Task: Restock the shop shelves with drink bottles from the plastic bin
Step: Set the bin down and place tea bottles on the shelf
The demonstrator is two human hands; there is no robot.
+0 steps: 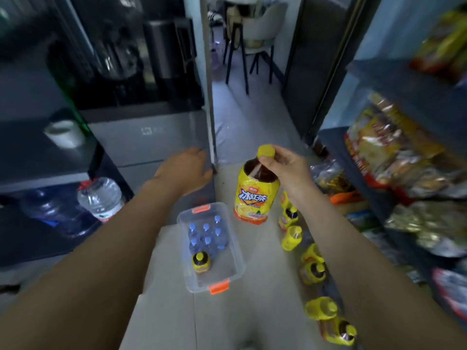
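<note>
Grips the iced tea bottle [255, 195] upright by the neck with the right hand [288, 170], left of the row of tea bottles [292, 237], with the left hand [187, 170] open, farther off.

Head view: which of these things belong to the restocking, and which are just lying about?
Job: right hand, tea bottle it holds, bin, water bottles and spare tea bottle inside, tea row beside the shelves.
Lying about: cup, water jugs, snack bags, chair.
</note>
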